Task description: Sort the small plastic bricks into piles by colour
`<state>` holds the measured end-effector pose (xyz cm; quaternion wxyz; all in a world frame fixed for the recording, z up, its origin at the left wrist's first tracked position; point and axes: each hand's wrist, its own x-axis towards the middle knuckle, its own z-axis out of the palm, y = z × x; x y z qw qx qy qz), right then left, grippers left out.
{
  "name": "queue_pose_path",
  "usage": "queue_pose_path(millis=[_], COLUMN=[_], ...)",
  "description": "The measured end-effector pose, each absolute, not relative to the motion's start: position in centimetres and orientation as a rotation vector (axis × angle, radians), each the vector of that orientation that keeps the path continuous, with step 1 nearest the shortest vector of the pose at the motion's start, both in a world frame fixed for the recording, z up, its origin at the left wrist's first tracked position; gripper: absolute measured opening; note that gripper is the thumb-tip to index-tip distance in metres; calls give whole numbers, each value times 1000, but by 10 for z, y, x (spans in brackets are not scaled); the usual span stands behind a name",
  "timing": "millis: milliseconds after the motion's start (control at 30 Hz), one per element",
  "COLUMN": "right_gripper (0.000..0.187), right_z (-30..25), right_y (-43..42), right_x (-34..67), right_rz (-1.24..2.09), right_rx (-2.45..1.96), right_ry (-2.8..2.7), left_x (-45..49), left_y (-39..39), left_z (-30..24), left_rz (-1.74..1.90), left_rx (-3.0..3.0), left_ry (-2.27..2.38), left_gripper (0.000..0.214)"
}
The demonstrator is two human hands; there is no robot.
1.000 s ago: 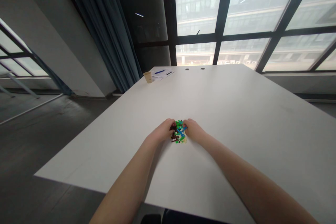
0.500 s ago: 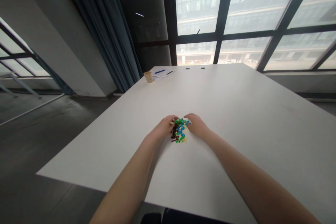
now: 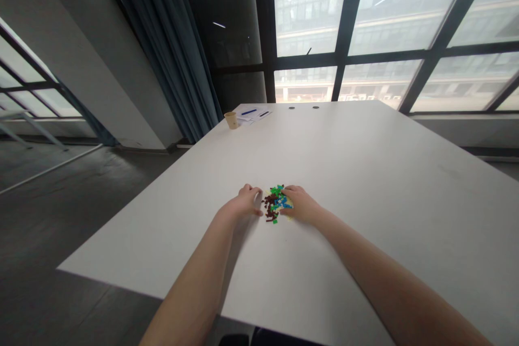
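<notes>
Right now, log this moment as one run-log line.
left hand: beside plastic bricks | right hand: touching plastic bricks | surface: white table

Light: daylight through tall windows (image 3: pixel 348 11), bright, near glare | Tabletop (image 3: pixel 365 184): pale, even sheen, soft faint shadows | Floor (image 3: pixel 60 227): dim | Edges: wide-angle bowing, slanted frames | Focus: distant facade slightly soft

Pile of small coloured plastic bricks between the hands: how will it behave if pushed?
The pile of small green, blue and dark red plastic bricks looks loose, not joined, so a push from the right hand would probably spread it. The pieces look tiny and likely light, and may be fiddly to pinch off the smooth white table.
</notes>
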<state>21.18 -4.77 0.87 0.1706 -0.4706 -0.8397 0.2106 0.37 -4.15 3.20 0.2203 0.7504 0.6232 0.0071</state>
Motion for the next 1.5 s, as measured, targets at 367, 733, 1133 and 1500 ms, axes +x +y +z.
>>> queue_pose_path(millis=[367, 733, 1133, 1500], right_gripper=[23, 16, 43, 82], right_z=[-2, 8, 33, 46], right_y=[-38, -38, -41, -58], right_x=[216, 213, 238, 242], right_rz=[584, 637, 581, 454], right_rx=[-1257, -1160, -1634, -2064], right_ry=[-2250, -2083, -2443, -2476], left_x=[10, 32, 11, 32], left_y=[-41, -36, -46, -46], left_z=[32, 29, 31, 24], left_rz=[290, 747, 181, 364], left_rx=[2165, 2051, 2125, 2198], left_ry=[1526, 1319, 1430, 1356], left_gripper=[32, 21, 91, 34])
